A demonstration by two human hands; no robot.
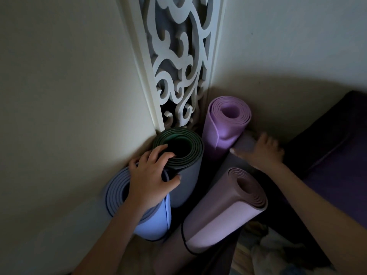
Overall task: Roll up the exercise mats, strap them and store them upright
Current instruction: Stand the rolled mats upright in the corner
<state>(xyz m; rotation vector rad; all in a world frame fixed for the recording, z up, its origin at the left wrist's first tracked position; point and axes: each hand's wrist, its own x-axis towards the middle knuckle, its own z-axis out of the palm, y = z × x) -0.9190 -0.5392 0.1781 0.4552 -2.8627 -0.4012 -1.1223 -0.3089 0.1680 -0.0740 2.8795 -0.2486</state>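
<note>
Five rolled mats stand in the floor's corner; the right hand (262,153) grips the grey mat (245,142), axis upright, while the left hand (153,173) rests, fingers spread, on the dark mat (186,175)

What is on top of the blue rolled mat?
The left hand rests on the blue mat, fingers reaching onto the grey-green mat. Part of the blue mat's rolled end is covered.

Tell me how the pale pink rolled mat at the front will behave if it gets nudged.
The pale pink mat leans rather than standing straight, so a nudge would probably tip it. Once down, its round shape would likely let it roll. A thin dark strap circles it, so it should stay rolled.
</note>
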